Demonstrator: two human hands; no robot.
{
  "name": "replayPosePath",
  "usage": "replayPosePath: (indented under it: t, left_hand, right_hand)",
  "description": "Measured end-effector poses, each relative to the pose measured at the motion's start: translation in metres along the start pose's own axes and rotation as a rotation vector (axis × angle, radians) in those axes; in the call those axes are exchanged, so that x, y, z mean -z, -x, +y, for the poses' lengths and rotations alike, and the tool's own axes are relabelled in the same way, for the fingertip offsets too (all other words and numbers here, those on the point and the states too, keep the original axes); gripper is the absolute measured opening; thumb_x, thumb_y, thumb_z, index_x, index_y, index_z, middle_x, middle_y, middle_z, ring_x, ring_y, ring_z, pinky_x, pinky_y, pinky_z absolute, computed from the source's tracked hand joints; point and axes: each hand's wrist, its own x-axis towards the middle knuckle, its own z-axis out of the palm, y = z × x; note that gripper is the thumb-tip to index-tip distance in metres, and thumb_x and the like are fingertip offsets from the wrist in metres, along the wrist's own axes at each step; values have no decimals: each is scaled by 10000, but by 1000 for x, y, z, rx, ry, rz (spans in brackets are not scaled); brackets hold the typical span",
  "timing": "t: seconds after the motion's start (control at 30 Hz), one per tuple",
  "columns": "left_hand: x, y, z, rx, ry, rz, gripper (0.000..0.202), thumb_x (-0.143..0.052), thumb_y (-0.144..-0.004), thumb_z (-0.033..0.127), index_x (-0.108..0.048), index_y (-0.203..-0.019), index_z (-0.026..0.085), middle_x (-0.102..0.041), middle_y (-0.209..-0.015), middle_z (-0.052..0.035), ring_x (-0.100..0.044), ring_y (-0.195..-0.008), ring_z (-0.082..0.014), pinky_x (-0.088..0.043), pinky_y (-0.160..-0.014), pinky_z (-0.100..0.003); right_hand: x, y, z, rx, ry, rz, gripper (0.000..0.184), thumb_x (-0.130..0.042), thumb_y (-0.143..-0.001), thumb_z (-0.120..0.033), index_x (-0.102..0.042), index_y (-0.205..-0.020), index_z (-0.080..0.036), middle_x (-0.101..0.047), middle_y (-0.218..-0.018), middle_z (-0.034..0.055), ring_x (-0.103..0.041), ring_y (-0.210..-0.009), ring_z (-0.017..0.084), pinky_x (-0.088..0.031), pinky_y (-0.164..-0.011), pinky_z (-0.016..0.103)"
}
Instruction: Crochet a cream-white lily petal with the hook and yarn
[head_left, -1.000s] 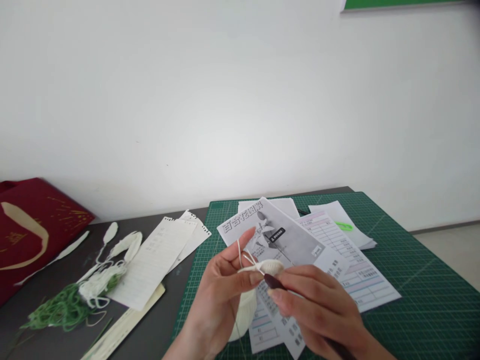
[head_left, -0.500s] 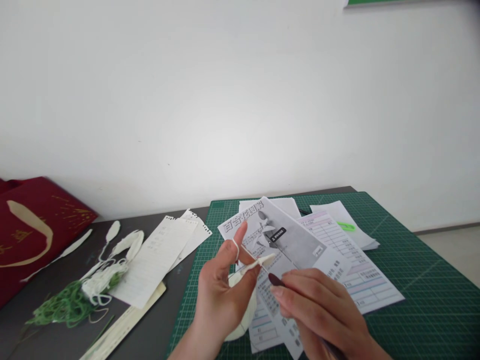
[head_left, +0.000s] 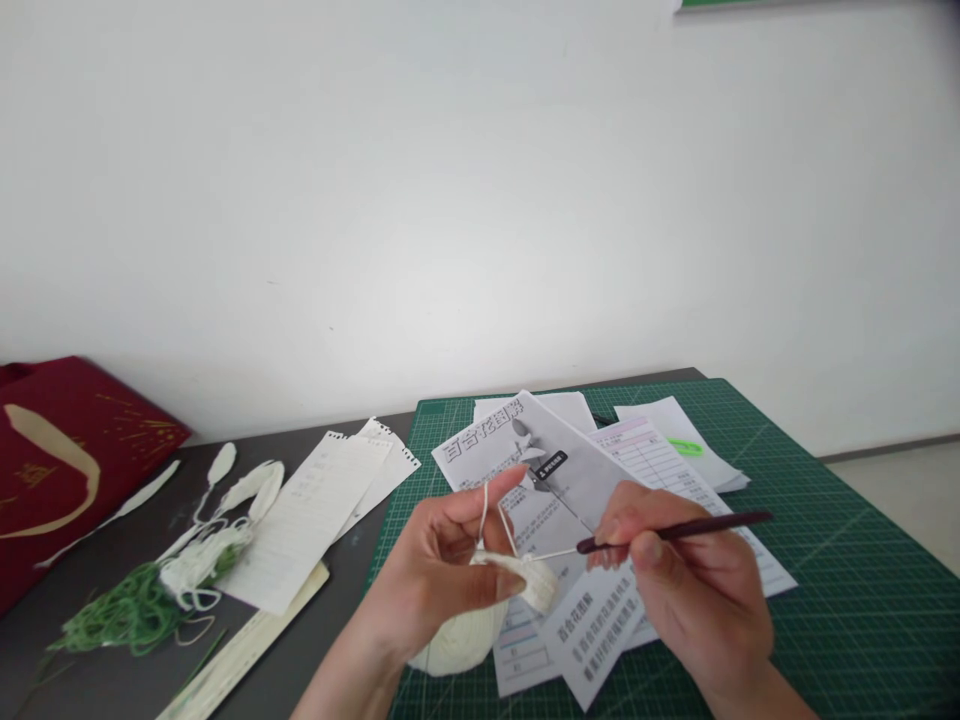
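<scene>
My left hand [head_left: 442,560] pinches a small cream crochet piece [head_left: 541,584] between thumb and fingers. A strand of cream yarn [head_left: 484,515] loops over its raised index finger. Below this hand lies a cream ball of yarn [head_left: 461,640], partly covered by it. In my right hand [head_left: 690,580] is a crochet hook [head_left: 697,526] with a dark purple handle, held much like a pen. Its thin shaft points left and meets the top edge of the crochet piece. The hook's very tip is too small to make out.
Printed sheets [head_left: 480,450] lie on a green cutting mat [head_left: 840,560], with a bright green clip-like item [head_left: 685,447]. To the left are handwritten notes [head_left: 300,520], green yarn [head_left: 124,610], white crocheted pieces [head_left: 255,490] and a dark red bag [head_left: 82,430]. A white wall stands behind.
My right hand has turned, so the hook's handle now points right instead of down toward me. My left index finger has tipped right, and the crochet piece has turned to show its broad side.
</scene>
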Motion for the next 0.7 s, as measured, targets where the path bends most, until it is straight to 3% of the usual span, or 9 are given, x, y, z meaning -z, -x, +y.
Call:
replayPosePath:
  t: [0.1,0.27,0.4,0.53,0.6,0.7]
  left_hand:
    - [-1,-1,-1,-23,-53,16,546,-831,-571,120,-733,-1085,276,-606,-593,26,-526,-578,-125,-439,-637,-260]
    - [-16,0,-8,-263,-98,283,506,-808,-632,145,-721,-1104,304,-598,-650,36,-563,-713,-147,-414,-907,-333]
    - [-28,0,-20,-426,-145,420,466,-788,-663,168,-720,-1106,293,-620,-677,26,-554,-750,-153,-414,-915,-319]
    - [-34,-2,-29,-485,-170,531,436,-770,-687,146,-725,-1073,342,-615,-730,45,-550,-721,-129,-452,-787,-255]
    - [-34,-3,-30,-458,-176,573,414,-771,-691,148,-732,-1062,328,-623,-732,45,-571,-776,-139,-436,-845,-268]
    - [-33,-3,-27,-308,-12,534,445,-799,-666,165,-724,-1086,288,-625,-699,49,-592,-777,-142,-426,-873,-290]
  right_hand:
    - [-3,-5,4,-114,-119,94,126,-631,-861,-262,-730,-832,-189,-635,-629,18,-581,-560,133,-485,-521,246]
    - [-14,-14,12,-485,-347,239,165,-733,-773,-310,-730,-745,-147,-649,-545,8,-569,-446,97,-506,-412,182]
    - [-22,-13,17,-573,-404,277,176,-778,-726,-308,-746,-786,-145,-693,-570,15,-614,-467,91,-536,-450,162]
    - [-26,-4,19,-353,-201,268,98,-710,-798,-241,-753,-866,-184,-738,-650,29,-665,-531,127,-572,-498,213]
    - [-26,0,18,-114,37,221,159,-650,-831,-143,-741,-945,-208,-763,-751,42,-701,-608,156,-600,-564,259]
    - [-24,3,15,358,445,10,347,-580,-815,-17,-690,-1099,-184,-764,-916,101,-725,-779,213,-619,-659,326]
